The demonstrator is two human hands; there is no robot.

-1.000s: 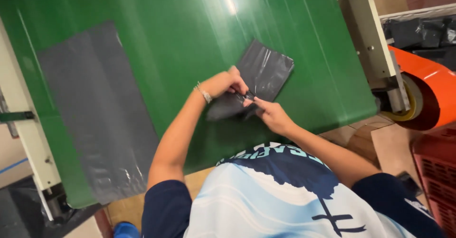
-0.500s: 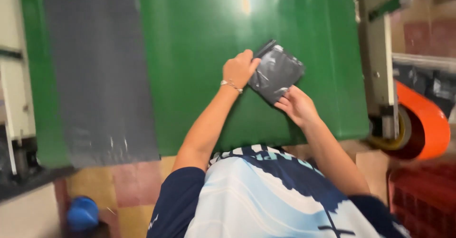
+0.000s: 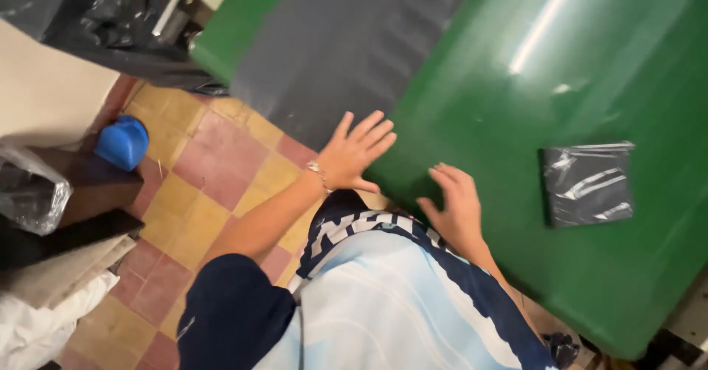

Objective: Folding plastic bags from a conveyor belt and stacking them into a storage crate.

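A folded dark grey plastic bag [image 3: 588, 183] lies flat on the green table [image 3: 516, 104], to the right of both hands and apart from them. My left hand [image 3: 355, 151] is open with fingers spread, at the table's near edge beside a long flat grey plastic sheet [image 3: 346, 42]. My right hand [image 3: 455, 204] is open too, palm down near the green surface, holding nothing. A bracelet sits on my left wrist.
Left of the table is a floor of red and yellow tiles [image 3: 199, 171]. A blue cap-like object [image 3: 122, 141] sits by a dark shelf with a clear plastic bag [image 3: 29, 189]. Black plastic bags [image 3: 125, 16] lie at the top left.
Both hands have let go of the folded bag, which now lies alone on the table. The hands have moved left toward the grey sheet, and the view has swung left.
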